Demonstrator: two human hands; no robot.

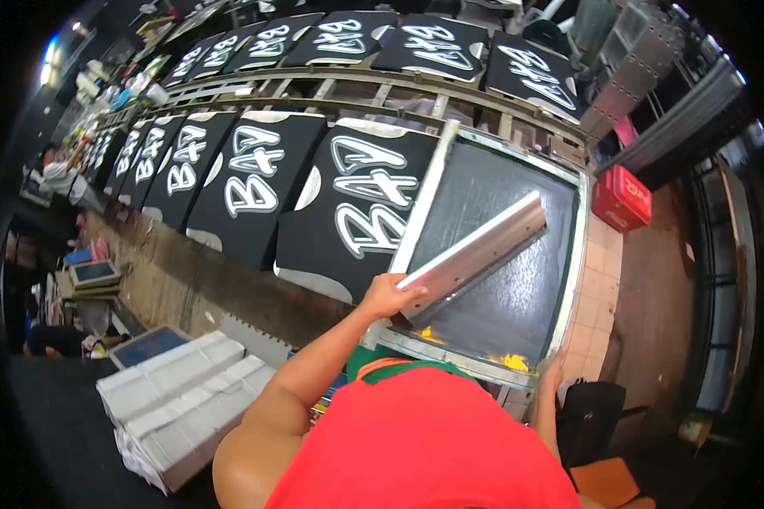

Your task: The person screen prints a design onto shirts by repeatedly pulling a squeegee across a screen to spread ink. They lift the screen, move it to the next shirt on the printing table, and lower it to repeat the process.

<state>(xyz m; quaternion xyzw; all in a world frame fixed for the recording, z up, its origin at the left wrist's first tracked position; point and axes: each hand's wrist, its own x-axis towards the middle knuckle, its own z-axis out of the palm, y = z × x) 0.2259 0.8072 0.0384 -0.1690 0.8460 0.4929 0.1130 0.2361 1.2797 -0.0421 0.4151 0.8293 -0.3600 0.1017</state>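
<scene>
My left hand (389, 297) is closed around the lower left end of a long squeegee (484, 254) with a pale metal-looking holder. The squeegee lies slantwise over the dark mesh of a screen printing frame (575, 254). Yellow smears mark the mesh near the frame's lower edge. At the frame's lower right corner, my right hand (552, 376) is closed on the rim, its fingers partly hidden. Left of the frame lies a black fabric panel (314, 246) with white "BAY" lettering, and the frame's left edge overlaps it.
More lettered black panels (246, 174) run in two rows, with a metal rail (339, 92) between them. A red crate (621, 199) stands at right. White boxes (178, 399) are at lower left, a black chair-like object (590, 416) at lower right. Another person (64, 178) is far left.
</scene>
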